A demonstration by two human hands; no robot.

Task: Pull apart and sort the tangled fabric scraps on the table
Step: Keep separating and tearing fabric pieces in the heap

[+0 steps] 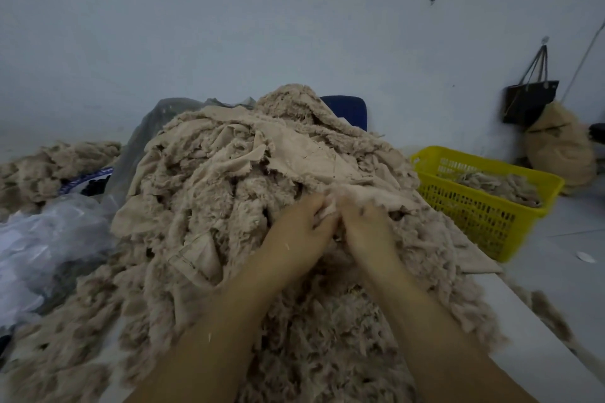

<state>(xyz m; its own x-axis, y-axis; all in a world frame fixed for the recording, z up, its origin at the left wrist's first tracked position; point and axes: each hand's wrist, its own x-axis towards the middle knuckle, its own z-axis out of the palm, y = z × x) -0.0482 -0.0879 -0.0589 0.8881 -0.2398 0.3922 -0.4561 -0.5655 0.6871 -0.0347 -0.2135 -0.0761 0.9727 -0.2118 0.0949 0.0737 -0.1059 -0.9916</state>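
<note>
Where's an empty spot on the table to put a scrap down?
Only a bare strip of table at the right, between the pile and the table's edge. Elsewhere is crowded: scraps fill the middle, plastic bags the left.

Fingertips of the left hand [294, 232] and right hand [368, 229] vanish into the scrap heap [229, 180], which also hides most of a blue chair [350, 111].

A yellow plastic basket [484, 203] sits just past the right edge of the table [514, 314]. Behind it, a black bag [528, 101] hangs from a hook [545, 40] on the wall [294, 26], above a stuffed tan sack [559, 147]. Crumpled clear plastic bags [42, 239] lie at the left edge, and a blue chair back [348, 109] shows beyond the far edge.
</note>
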